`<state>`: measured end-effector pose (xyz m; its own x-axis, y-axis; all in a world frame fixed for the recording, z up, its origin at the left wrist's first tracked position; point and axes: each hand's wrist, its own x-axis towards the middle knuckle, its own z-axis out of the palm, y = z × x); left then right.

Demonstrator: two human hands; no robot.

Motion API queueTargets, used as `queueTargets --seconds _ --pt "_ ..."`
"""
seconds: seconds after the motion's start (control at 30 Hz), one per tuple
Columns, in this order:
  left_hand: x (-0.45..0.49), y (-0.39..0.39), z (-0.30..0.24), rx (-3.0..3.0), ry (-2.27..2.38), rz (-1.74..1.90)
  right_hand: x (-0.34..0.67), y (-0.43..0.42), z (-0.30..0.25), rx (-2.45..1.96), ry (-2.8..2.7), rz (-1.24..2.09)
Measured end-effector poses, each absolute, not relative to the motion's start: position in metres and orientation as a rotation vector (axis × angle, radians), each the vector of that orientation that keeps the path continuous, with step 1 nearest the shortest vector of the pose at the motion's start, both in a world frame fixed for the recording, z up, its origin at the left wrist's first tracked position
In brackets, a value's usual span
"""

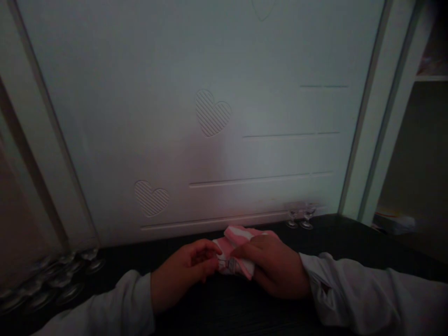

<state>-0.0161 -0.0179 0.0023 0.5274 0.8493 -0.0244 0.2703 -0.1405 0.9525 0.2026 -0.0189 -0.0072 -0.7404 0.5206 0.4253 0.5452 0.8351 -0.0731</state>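
My left hand [185, 273] has its fingers closed in a pinch at the edge of a small clear glass [229, 265], low in the middle of the head view. Wrapped over the glass is a pink and white cloth [241, 234], which hides most of it. My right hand [278, 266] grips this cloth from the right, thumb and fingers pressed on its folds. Both hands are just above the dark tabletop [210, 312], their fingers close together around the glass.
Two small stemmed glasses [307, 218] stand at the table's back right. Several more glasses [72, 291] are grouped at the left edge, dim and blurred. Behind the table rises a pale panel [115, 102] with carved hearts. Shelving [430, 78] is at the right.
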Motion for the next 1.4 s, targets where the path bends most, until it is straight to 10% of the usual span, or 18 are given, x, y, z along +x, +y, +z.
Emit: queueTargets --seconds 1.4 --pt "-0.0129 -0.0141 -0.0004 1.676 1.044 0.685 0.2032 -0.0202 -0.0068 -0.754 -2.567 -0.163"
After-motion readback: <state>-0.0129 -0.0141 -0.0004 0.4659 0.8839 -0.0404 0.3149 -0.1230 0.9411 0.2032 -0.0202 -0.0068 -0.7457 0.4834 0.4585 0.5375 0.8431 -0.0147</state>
